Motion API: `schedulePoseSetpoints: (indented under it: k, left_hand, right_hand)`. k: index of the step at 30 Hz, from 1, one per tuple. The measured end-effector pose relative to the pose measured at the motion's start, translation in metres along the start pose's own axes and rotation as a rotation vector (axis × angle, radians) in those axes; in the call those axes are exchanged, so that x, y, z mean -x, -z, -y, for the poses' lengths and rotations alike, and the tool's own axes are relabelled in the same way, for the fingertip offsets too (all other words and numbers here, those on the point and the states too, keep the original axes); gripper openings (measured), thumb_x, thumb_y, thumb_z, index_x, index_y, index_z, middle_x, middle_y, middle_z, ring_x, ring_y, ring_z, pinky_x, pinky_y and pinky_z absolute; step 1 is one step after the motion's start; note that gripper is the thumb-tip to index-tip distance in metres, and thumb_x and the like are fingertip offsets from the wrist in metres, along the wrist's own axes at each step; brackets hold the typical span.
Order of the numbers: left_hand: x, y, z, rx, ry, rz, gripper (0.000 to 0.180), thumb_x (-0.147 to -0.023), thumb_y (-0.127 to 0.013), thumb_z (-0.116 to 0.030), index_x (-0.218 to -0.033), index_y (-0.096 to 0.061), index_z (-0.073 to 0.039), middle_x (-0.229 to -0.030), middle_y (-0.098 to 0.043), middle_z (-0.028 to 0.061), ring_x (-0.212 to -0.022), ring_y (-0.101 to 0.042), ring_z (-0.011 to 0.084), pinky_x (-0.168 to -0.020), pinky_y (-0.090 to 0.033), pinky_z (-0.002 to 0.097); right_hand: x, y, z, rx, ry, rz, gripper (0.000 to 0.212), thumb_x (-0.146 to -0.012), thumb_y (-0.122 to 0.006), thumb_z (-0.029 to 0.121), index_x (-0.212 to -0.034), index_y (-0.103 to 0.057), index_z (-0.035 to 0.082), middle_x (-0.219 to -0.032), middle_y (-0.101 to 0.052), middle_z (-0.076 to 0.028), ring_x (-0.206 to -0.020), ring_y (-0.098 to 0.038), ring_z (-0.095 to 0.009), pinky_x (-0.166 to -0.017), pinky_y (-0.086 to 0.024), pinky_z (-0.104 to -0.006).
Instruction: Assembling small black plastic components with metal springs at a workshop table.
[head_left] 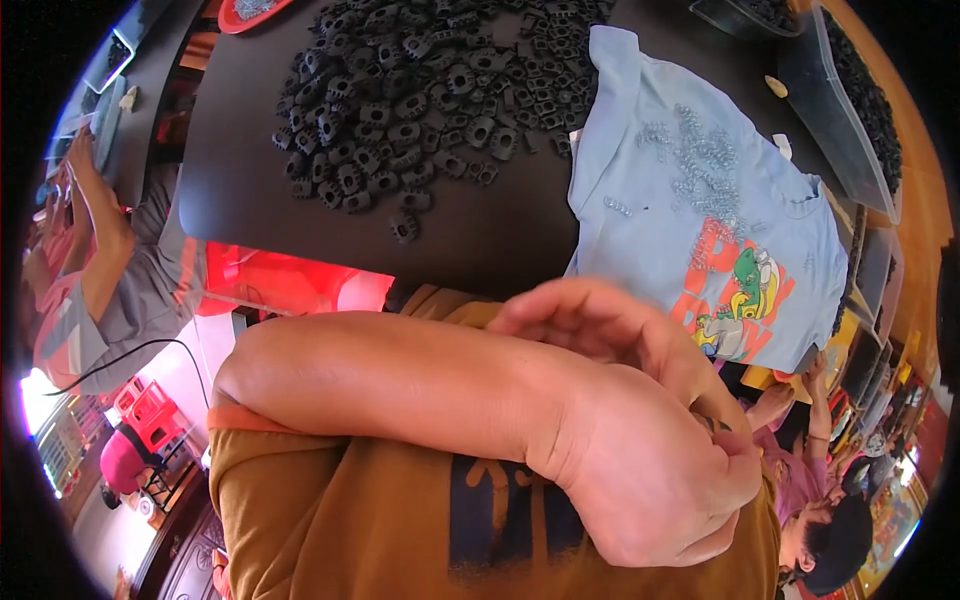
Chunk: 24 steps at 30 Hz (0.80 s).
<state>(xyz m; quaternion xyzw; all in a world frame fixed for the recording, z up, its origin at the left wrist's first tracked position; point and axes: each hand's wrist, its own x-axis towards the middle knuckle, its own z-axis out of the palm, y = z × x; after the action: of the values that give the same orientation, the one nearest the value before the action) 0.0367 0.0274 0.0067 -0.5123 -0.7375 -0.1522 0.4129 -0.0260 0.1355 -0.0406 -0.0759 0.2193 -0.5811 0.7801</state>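
My left forearm lies across my body, and my left hand (650, 480) is at the lower right, its fingers curled closed near my right arm. Whatever those fingers hold, if anything, is hidden. Just beyond the left wrist, my right hand (620, 325) is raised near the table edge, fingers loosely bent and apart; nothing shows in it, though the left arm covers part of its palm. Ahead lies a heap of small black toothed plastic pieces (400, 120) with oval holes. To its right a light blue printed shirt (630, 150) is spread out, with small metal coil springs (705, 160) scattered on it.
The dark table (240, 170) carries a red dish (240, 18) at the far left. Clear plastic bins (835, 120) of black pieces stand on the right, near a black bowl (750, 15). Other people sit to the left and at the lower right.
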Motion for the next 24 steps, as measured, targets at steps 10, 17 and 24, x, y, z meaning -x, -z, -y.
schedulePoseSetpoints:
  k: [10, 17, 24]
  left_hand:
    - [-0.001, -0.003, 0.008, -0.010, -0.122, 0.026, 0.021, -0.047, -0.061, -0.017, -0.060, -0.045, -0.012, -0.065, -0.043, -0.0010, -0.053, -0.042, 0.0102, -0.046, -0.030, 0.0250]
    - [-0.004, 0.003, 0.013, -0.036, -0.212, 0.079, 0.021, -0.051, -0.062, -0.017, -0.063, -0.047, -0.010, -0.067, -0.045, 0.0018, -0.054, -0.043, 0.0116, -0.048, -0.033, 0.0268]
    - [-0.004, 0.002, 0.011, 0.011, -0.295, 0.215, 0.019, -0.056, -0.063, -0.006, -0.073, -0.054, -0.004, -0.070, -0.049, 0.0082, -0.056, -0.048, 0.0157, -0.050, -0.038, 0.0300]
  right_hand:
    - [-0.001, 0.004, 0.001, 0.149, 0.098, 0.128, 0.053, -0.059, -0.080, 0.005, -0.101, -0.048, 0.002, -0.108, -0.051, -0.009, -0.102, -0.051, -0.016, -0.088, -0.041, -0.0283]
    - [-0.005, 0.006, 0.001, 0.250, 0.168, 0.211, 0.052, -0.062, -0.079, 0.006, -0.103, -0.047, 0.002, -0.110, -0.050, -0.010, -0.104, -0.051, -0.017, -0.089, -0.041, -0.0290]
    - [-0.008, 0.008, 0.005, 0.374, 0.261, 0.302, 0.051, -0.065, -0.078, 0.008, -0.105, -0.047, 0.001, -0.112, -0.049, -0.011, -0.105, -0.050, -0.017, -0.090, -0.040, -0.0296]
